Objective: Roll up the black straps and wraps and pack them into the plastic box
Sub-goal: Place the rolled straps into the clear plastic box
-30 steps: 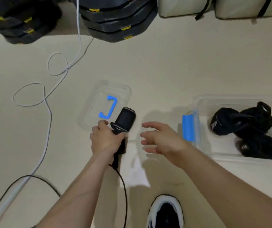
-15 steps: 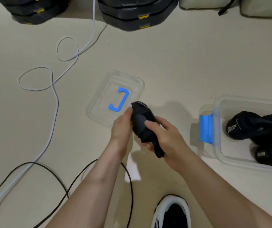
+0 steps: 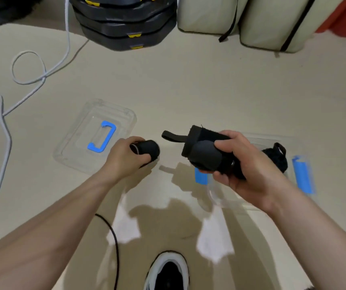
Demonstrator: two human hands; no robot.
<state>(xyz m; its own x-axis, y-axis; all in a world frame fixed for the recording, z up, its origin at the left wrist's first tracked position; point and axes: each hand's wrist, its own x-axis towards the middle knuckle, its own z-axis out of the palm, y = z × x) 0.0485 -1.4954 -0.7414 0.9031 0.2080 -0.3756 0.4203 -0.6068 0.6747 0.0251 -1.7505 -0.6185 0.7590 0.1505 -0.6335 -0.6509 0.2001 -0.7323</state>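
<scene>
Head view: the left hand (image 3: pixel 124 158) curls round a small rolled strap (image 3: pixel 149 150), just beside the clear lid (image 3: pixel 77 147). The right hand (image 3: pixel 247 170) grips a fatter black wrap (image 3: pixel 205 155), its tab sticking out, over the plastic box (image 3: pixel 220 197), where another black roll (image 3: pixel 276 160) sits.

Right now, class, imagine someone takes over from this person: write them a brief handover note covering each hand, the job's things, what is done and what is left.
Left hand grips a small rolled strap, near the lid on the floor.
Right hand grips a larger rolled wrap over the plastic box; its tab end sticks out loose.
Done: at least one black roll lies in the box; the lid is off.
Left: probably tuck the tab, put both held rolls in the box.
</scene>
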